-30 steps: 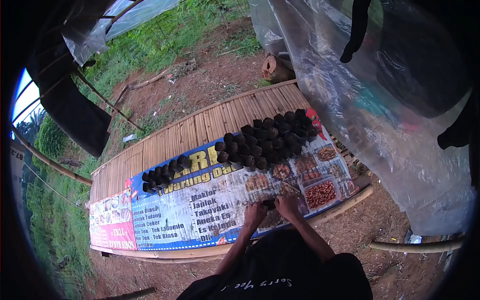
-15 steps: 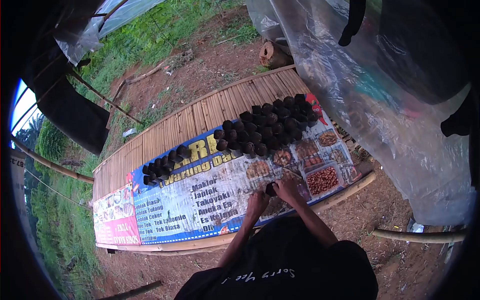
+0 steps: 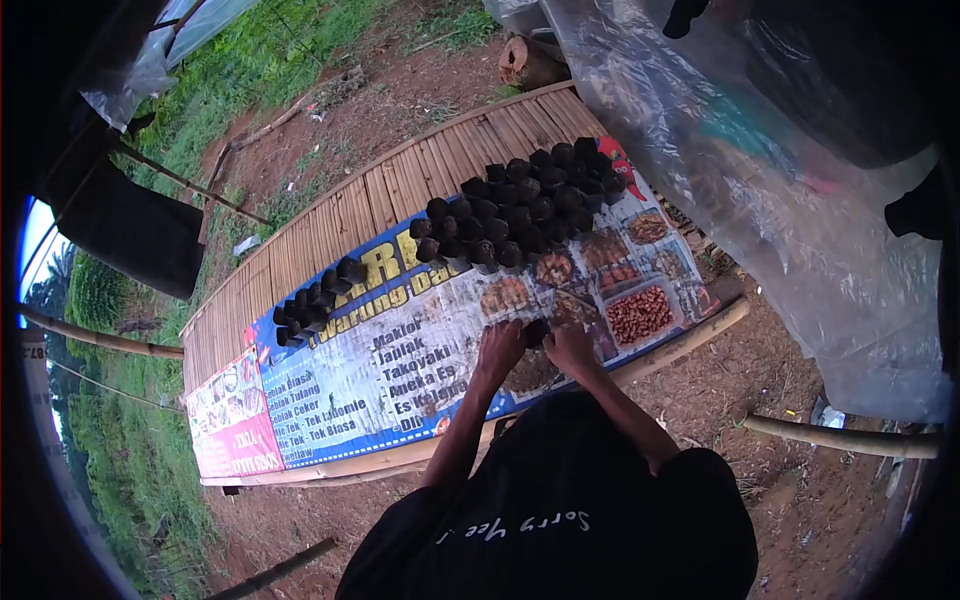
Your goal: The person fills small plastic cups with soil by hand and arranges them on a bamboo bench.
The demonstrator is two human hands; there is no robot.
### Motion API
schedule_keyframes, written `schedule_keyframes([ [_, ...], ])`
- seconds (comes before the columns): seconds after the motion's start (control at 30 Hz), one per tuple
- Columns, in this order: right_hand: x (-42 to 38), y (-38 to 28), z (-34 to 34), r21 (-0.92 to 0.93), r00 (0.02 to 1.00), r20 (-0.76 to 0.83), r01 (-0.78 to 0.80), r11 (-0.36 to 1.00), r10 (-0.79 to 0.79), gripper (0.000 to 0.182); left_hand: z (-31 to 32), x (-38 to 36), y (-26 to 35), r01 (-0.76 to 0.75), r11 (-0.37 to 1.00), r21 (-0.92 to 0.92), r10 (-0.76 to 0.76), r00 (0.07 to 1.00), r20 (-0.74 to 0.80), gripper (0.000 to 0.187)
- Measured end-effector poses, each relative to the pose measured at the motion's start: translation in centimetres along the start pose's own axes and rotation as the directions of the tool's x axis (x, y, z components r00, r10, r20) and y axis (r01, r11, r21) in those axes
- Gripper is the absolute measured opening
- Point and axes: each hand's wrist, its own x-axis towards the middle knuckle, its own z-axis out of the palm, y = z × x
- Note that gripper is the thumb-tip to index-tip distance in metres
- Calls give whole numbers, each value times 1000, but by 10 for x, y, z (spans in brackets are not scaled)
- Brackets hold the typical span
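Note:
Between my hands, near the front edge of the bamboo table, is a small black bag [image 3: 536, 331]. My left hand [image 3: 502, 346] has its fingers closed at the bag's left side, and my right hand [image 3: 571, 347] holds its right side. A large group of filled black bags [image 3: 515, 205] stands upright beyond my hands. Farther left, a smaller group of black bags [image 3: 318, 300] stands on the printed banner [image 3: 400, 400]. To the right of my right hand lies a clear tray of reddish-brown seeds or nuts [image 3: 640, 316].
The bamboo table [image 3: 360, 205] has a raised slatted back. Clear plastic sheeting [image 3: 740, 210] hangs at the right. A bamboo pole [image 3: 840, 436] juts in at the lower right, and a cut log [image 3: 528, 62] lies behind the table.
The view has shifted, so the table appears higher. Both hands have moved slightly up the frame with the black bag, which now shows more upright between them.

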Motion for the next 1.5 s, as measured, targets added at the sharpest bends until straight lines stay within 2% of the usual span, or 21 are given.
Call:
schedule_keyframes([
  [0.07,2,-4,-5,-20,999,47,-18,1000,19,30,-3,-2,2,-39,999,-13,39,999,5,18],
  [0.13,3,-3,-5,-33,999,-41,19,999,-20,27,-13,-8,13,28,996,-85,-30,999,-17,16],
  [0.23,2,0,-5,-53,993,-72,86,995,-90,26,-2,-18,11,100,989,-107,-107,993,-56,16],
  [0.37,3,-1,-5,-66,997,-1,78,995,-78,24,5,-24,7,147,981,-127,-157,985,-73,17],
  [0.43,4,-11,-18,5,993,-21,113,994,-113,24,1,-31,15,241,941,-239,-263,962,-67,19],
  [0.47,4,-9,-12,4,993,-14,119,993,-119,24,4,-34,14,248,938,-242,-271,960,-69,19],
  [0.57,11,-1,-1,-41,976,-118,181,983,-184,23,17,-38,15,228,945,-235,-261,958,-117,20],
  [0.63,12,-4,-3,-41,978,-75,190,981,-193,22,15,-43,20,297,926,-234,-333,933,-135,20],
  [0.7,14,-6,-3,1,985,-15,171,985,-171,23,18,-48,20,314,928,-200,-339,935,-102,20],
  [0.73,16,-5,-5,33,987,38,156,987,-157,24,21,-48,21,322,931,-173,-339,938,-79,21],
  [0.87,8,-4,-10,111,994,63,87,990,-94,29,14,-49,18,301,936,-182,-322,941,-104,21],
  [0.93,4,-8,-20,30,957,-253,155,987,-143,37,4,-37,14,142,968,-206,-182,964,-193,23],
  [0.97,3,-10,-27,27,956,-254,158,987,-146,37,1,-31,14,141,968,-208,-183,963,-196,23],
  [1.0,2,-16,-35,40,998,60,2,999,-5,41,-2,-26,13,74,987,-144,-104,971,-216,24],
  [1.03,1,-20,-39,6,920,366,-152,988,139,46,-4,-21,11,6,997,-76,-23,973,-229,25],
  [1.13,-3,-9,-18,-14,910,399,-117,993,113,49,-8,-11,2,-32,999,34,37,990,-133,26],
  [1.27,-6,1,1,16,942,329,-74,997,65,43,4,-2,-12,-87,987,138,91,996,-19,19],
  [1.33,-9,-7,-8,-100,993,112,33,994,-22,37,-4,-4,-4,-96,988,122,99,995,-15,17],
  [1.4,-7,-11,-22,-110,992,128,34,993,-20,35,-9,-10,3,-104,989,104,105,994,-12,16],
  [1.47,-3,-12,-26,-122,990,141,39,992,-22,34,-13,-17,10,17,998,67,-19,999,33,16],
  [1.5,-3,-11,-24,-136,992,113,71,988,-56,33,-11,-19,10,14,998,66,-15,999,29,16],
])
